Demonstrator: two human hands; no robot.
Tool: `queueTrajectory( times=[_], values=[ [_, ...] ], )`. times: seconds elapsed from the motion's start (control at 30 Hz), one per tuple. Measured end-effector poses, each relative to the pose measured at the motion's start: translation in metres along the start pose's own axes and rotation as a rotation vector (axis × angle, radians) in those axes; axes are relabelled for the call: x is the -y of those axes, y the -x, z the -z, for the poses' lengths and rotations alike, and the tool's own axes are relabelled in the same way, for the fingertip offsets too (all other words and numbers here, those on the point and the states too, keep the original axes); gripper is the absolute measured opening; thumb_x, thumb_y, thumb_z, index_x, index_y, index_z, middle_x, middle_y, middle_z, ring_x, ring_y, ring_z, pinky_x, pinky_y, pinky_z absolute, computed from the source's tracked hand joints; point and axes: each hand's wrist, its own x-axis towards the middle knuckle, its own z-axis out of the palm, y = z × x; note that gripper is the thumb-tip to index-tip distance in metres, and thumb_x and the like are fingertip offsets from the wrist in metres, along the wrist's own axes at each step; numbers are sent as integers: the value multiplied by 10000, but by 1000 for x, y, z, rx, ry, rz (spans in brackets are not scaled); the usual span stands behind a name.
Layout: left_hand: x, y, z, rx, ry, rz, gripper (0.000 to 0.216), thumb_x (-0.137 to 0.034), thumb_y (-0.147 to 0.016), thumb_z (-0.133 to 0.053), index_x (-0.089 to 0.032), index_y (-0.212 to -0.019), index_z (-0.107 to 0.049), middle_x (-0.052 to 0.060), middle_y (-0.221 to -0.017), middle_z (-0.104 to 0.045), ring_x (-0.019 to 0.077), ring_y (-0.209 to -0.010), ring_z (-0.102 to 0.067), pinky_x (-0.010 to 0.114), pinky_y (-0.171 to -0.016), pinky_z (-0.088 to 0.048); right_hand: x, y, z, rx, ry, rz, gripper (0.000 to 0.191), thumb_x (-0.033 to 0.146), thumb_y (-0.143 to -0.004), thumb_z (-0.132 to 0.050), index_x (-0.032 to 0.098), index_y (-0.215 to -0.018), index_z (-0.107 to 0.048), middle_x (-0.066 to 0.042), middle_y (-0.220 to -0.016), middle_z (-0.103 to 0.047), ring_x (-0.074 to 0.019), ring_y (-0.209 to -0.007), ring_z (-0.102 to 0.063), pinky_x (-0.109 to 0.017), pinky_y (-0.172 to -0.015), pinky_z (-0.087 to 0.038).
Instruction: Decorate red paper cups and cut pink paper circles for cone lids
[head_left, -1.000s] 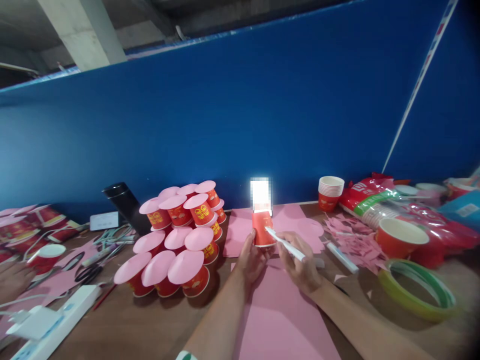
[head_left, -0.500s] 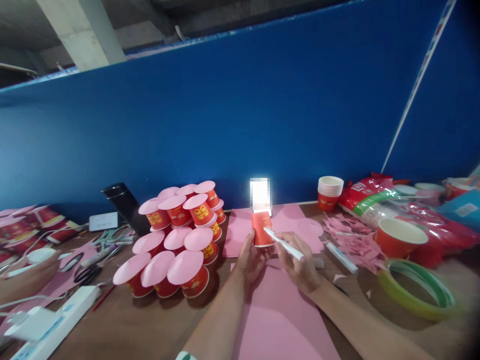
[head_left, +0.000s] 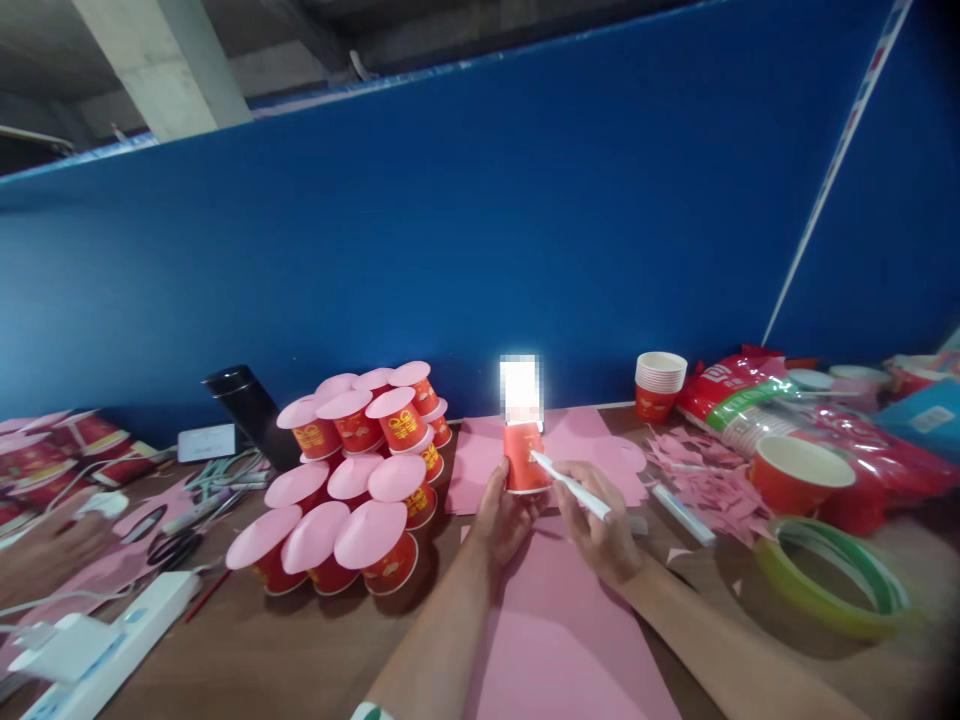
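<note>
One blurred patch [head_left: 519, 388] covers the top of the red paper cup [head_left: 525, 462], so I can't tell which end is up, and the fingers behind the cup are hidden. The cup sits at 12 o'clock of the pink sheet [head_left: 555, 620] with its axis near vertical, and the left hand [head_left: 504, 520] is curled round its 7 o'clock side. The right hand [head_left: 600, 535] pinches a white pen [head_left: 574, 488], axis 4-to-10 o'clock, tip on the cup wall. Versus 0.5 s ago, cup and pen have barely shifted, and the co-worker's hand [head_left: 45, 545] at far 9 o'clock has dropped lower.

Red cup [head_left: 523, 460] with gold print, white pen [head_left: 571, 488], pink paper [head_left: 555, 630], blue wall [head_left: 480, 240].
</note>
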Motion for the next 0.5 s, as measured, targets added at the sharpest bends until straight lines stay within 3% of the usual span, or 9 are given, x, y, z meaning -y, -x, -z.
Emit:
queueTrajectory(
  times=[0.5],
  values=[
    [0, 0, -1, 20, -12, -5, 401, -446, -861, -532, -116, -1068, -630, 79, -882, -702, 168, -772, -641, 309, -816, -477, 3, -2, 0, -5, 9, -22, 151, 181, -914, -444, 192, -1009, -560, -68, -862, -634, -186, -779, -626, -333, -695, -529]
  ],
)
